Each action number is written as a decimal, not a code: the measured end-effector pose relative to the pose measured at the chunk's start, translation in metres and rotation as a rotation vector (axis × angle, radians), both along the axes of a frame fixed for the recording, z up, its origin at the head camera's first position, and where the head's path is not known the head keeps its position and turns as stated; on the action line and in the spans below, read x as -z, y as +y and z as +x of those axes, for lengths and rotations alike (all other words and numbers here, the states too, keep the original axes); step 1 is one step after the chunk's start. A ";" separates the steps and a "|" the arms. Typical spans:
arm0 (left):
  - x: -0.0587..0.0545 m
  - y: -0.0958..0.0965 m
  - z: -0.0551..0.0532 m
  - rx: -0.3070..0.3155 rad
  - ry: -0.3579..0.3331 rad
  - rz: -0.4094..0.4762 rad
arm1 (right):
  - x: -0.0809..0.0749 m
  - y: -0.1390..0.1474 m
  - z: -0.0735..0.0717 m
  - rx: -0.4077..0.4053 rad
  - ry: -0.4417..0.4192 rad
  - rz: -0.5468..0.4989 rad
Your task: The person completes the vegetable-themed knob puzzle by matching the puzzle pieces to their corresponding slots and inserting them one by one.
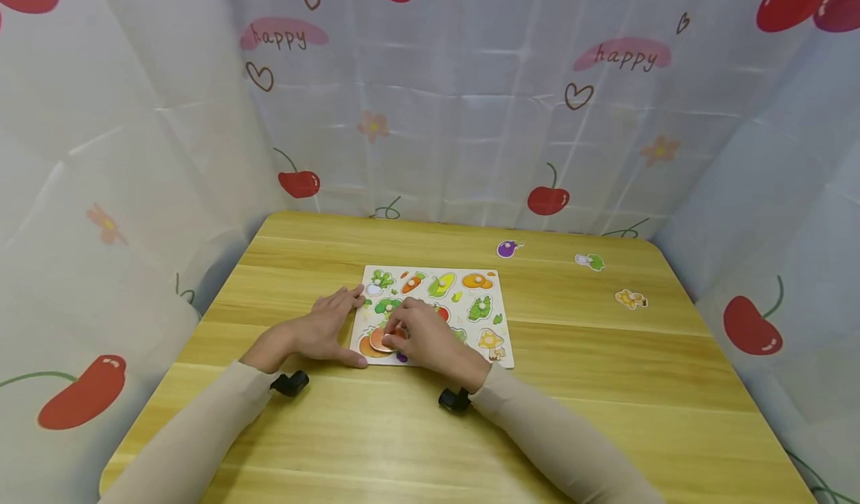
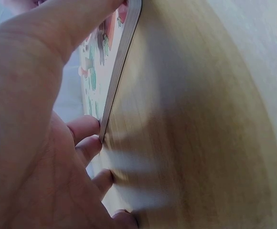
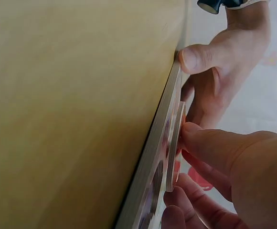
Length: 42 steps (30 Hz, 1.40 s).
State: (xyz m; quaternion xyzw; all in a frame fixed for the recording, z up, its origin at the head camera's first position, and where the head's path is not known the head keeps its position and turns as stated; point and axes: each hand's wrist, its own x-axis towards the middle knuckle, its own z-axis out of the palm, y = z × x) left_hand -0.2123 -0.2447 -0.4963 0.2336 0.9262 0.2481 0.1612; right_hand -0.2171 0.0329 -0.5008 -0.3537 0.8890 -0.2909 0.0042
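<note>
A white wooden vegetable puzzle board point(image 1: 505, 356) lies on the table, printed with vegetables such as carrot, corn and broccoli. My right hand point(image 1: 433, 337) pinches an orange pumpkin-like puzzle piece point(image 1: 380, 340) over the lower left of the board. In the right wrist view this piece point(image 3: 173, 152) stands slightly off the board's surface, partly hidden by the fingers. My left hand point(image 1: 317, 332) touches the board's left side, fingers spread, thumb at the lower left corner. From the left wrist, its fingertips point(image 2: 88, 126) meet the board's edge point(image 2: 121, 67).
Right of the board's far edge lies a purple eggplant piece point(image 1: 507, 249). Farther right are a green-and-white leafy vegetable piece point(image 1: 590, 262) and a yellow mushroom piece point(image 1: 631, 299). A curtain with cherries point(image 1: 443, 138) surrounds the wooden table point(image 1: 376, 437) behind and at both sides.
</note>
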 end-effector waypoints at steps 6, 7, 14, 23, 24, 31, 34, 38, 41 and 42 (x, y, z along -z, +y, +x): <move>-0.001 0.000 0.000 0.001 -0.004 0.012 | 0.000 -0.011 0.000 -0.019 -0.008 0.021; -0.001 0.000 0.000 0.002 -0.003 0.015 | 0.000 -0.012 0.000 -0.022 -0.008 0.024; 0.001 -0.001 0.000 0.009 -0.004 0.020 | 0.001 -0.019 0.004 -0.022 0.001 0.044; 0.002 -0.001 0.000 0.009 -0.005 0.026 | -0.002 -0.021 0.008 -0.010 -0.008 0.055; 0.002 -0.001 0.000 0.008 -0.005 0.028 | -0.002 -0.021 0.008 -0.007 -0.008 0.057; 0.002 -0.002 0.001 0.010 -0.001 0.033 | -0.001 -0.023 0.009 -0.001 -0.009 0.063; 0.002 -0.001 0.001 0.009 0.002 0.028 | -0.003 -0.024 0.010 0.003 -0.020 0.063; 0.001 -0.001 0.001 0.013 0.014 0.021 | -0.005 -0.025 0.011 0.007 -0.026 0.065; 0.001 0.000 0.001 0.011 0.017 0.018 | -0.005 -0.025 0.011 0.006 -0.019 0.069; 0.000 0.000 0.001 0.007 0.014 0.016 | -0.005 -0.025 0.011 0.005 -0.017 0.071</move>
